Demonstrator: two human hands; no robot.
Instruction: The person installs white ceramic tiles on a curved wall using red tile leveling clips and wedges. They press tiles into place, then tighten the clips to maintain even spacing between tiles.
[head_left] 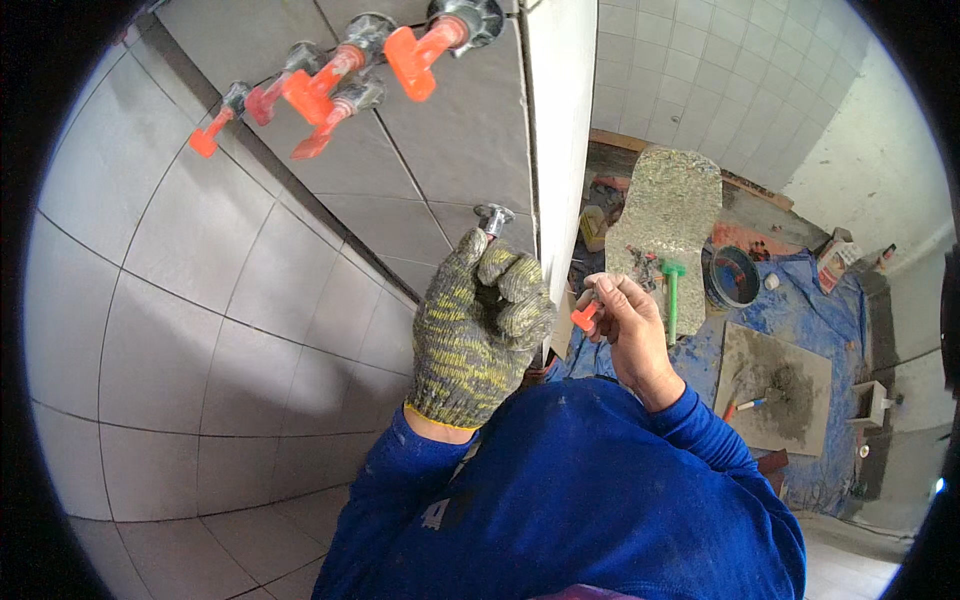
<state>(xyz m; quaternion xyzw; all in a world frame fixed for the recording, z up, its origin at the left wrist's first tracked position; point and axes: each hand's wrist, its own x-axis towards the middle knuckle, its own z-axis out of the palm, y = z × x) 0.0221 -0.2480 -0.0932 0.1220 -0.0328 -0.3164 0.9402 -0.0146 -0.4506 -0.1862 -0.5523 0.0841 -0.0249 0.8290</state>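
Note:
My left hand (478, 335) wears a grey and yellow knit glove. Its fingers are curled around the lower end of a tile leveler (493, 217) that sits at a tile joint; the glove hides most of its handle. In my bare right hand (638, 330), thumb and fingers pinch another tile leveler, an orange T-shaped one (583, 317). Higher on the grey wall tiles (465, 120), several tile levelers with orange T-handles (408, 65) and grey, mortar-smeared discs stick out of the joints.
Beside me on the left runs a pale tiled wall (160, 330). A white vertical edge (562, 130) stands between the hands' area and the floor at right. There, a blue tarp (705, 370) carries a dark bucket (733, 277), a mortar-stained board (800, 365) and a green-handled tool (673, 300).

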